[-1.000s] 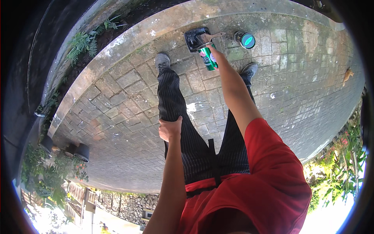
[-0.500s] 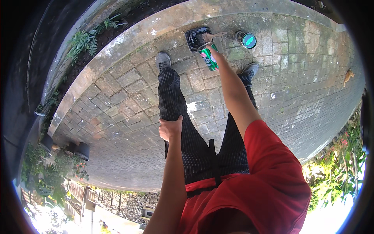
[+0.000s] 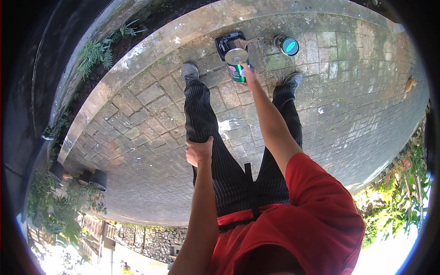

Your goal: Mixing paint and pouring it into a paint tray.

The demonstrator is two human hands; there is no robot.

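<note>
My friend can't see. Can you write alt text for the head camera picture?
A person's right hand holds a green cylindrical metal can by a black rectangular plastic tray with a brown-handled brush. The left hand rests on a black pinstriped trouser leg; a dark, round can with a teal lid sits nearby on grey brick paving.

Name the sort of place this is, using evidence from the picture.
Probably a paved outdoor yard or driveway: brick-like paving covers the ground, ferns grow beyond the kerb, and dark plant pots stand at the left.
</note>
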